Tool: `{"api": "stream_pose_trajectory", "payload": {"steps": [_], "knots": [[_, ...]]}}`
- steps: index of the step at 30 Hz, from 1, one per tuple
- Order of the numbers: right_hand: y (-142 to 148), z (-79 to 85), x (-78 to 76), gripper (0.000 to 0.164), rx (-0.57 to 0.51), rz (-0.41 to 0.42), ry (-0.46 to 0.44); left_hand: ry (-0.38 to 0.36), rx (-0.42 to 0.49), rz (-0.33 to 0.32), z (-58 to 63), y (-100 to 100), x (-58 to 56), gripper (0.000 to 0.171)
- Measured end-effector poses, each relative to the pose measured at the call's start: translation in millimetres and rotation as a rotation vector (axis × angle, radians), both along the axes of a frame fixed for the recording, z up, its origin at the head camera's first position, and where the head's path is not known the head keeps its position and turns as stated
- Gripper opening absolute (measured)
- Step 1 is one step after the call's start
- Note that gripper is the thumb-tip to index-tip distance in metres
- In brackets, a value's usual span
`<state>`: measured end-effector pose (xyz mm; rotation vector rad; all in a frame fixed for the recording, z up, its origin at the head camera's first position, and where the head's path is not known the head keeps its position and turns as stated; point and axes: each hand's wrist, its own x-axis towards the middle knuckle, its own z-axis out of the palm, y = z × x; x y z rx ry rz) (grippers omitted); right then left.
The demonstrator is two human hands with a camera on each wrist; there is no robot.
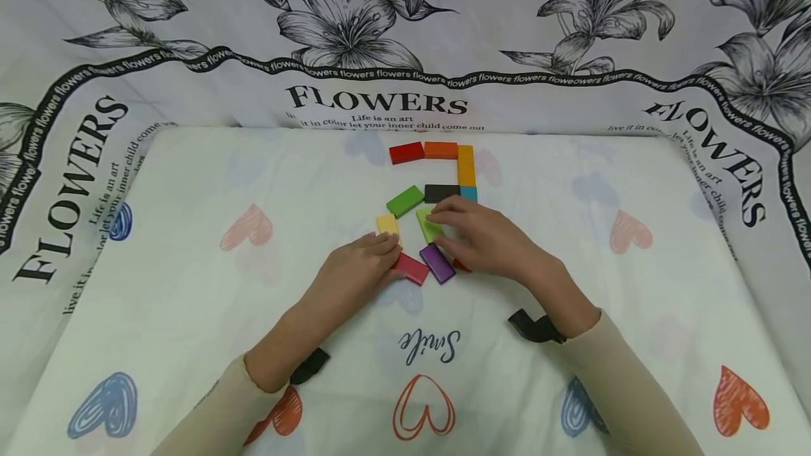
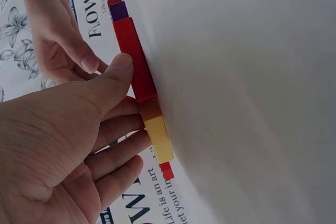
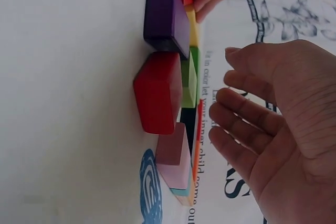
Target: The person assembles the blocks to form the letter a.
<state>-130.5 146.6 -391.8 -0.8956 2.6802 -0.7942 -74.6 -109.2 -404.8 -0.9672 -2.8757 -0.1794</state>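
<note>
My left hand rests beside a pinkish-red block and a yellow block. In the left wrist view its thumb touches the red block, and extended fingertips meet the side of the yellow block. My right hand is over the blocks, fingers loosely bent around nothing. Nearest it are a light green block, a purple block and another red block, mostly hidden from the head view. A pink block shows only in the right wrist view.
The line of blocks continues with a green block, a black block, a blue block, an amber block, an orange block and a red block. A white cloth with printed hearts lies underneath.
</note>
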Motion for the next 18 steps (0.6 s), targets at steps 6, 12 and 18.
{"api": "stream_pose_trajectory", "payload": {"steps": [6,12,18], "knots": [[0,-4.6,6.5,0.042,-0.004,0.007,0.02,0.006,0.004,-0.002,1.0,-1,0.7,0.043],[-6,-8.5,12.4,0.04,0.0,0.01,0.074,0.016,0.0,-0.002,0.3,-3,0.8,0.041],[-7,-5.7,27.7,0.035,0.033,-0.015,0.101,0.003,-0.007,0.001,0.5,-1,0.8,0.041]]}}
